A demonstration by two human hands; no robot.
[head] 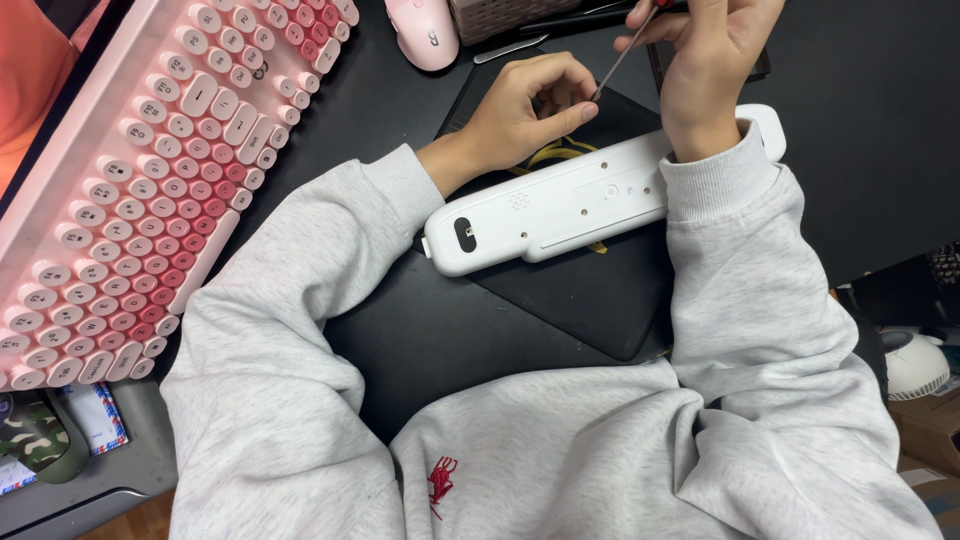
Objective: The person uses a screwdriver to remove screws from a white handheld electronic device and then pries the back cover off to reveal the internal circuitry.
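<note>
White plastic casing (580, 200), long and slim with its screw-holed underside up, lies slantwise across a dark mat (590, 300) on the black desk (850, 150). Nearest the viewer, grey sweatshirt sleeves close in from both sides, so the near edge of the mat is boxed between the forearms with little free room. The casing's left end, with a dark oval slot, juts just past the mat's left edge; its right end runs under the right wrist.

Beyond the casing, the left hand (525, 105) rests on the mat with its fingers curled loosely inward, thumb along the casing's far edge; whether it pinches something small cannot be told. The right hand (710, 60) is closed around a thin screwdriver (620, 58), whose tip slants down to the left fingertips.

Left of the arms, a pink keyboard (150, 180) lies diagonally, a strip of bare desk between it and the left sleeve. Farther off, a pink mouse (425, 30) and a grey basket (500, 15) crowd the far edge, and open desk stretches to the right.
</note>
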